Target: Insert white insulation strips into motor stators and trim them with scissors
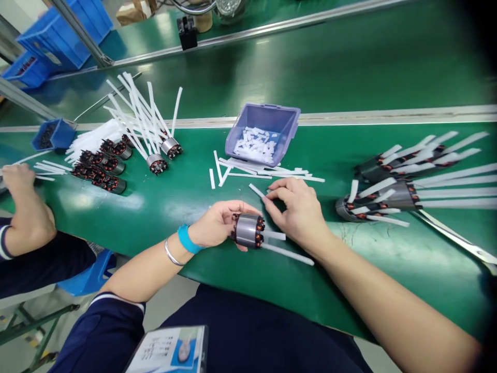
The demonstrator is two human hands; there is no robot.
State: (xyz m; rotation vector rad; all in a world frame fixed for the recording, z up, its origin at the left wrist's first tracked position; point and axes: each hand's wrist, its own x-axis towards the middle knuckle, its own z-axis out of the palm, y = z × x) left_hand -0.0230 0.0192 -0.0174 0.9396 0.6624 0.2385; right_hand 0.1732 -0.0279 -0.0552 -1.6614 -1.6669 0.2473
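My left hand (218, 224) is closed round a motor stator (247, 230), a grey metal cylinder with copper windings at its ends. It lies sideways, and two white strips (289, 254) stick out of its right end. To the right, my right hand (297, 210) pinches a short white strip (256, 190) between thumb and fingers, just above the green bench. More loose white strips (248, 168) lie behind my hands, in front of a purple bin (236, 135) holding many small white pieces.
At right stand stators with white strips (399, 194), beside scissors (454, 235). More stators (103, 163) and long strips sit at left, near a small blue bin (64, 135). A co-worker's arm (29, 212) reaches in at far left. A metal rail (349, 116) crosses behind.
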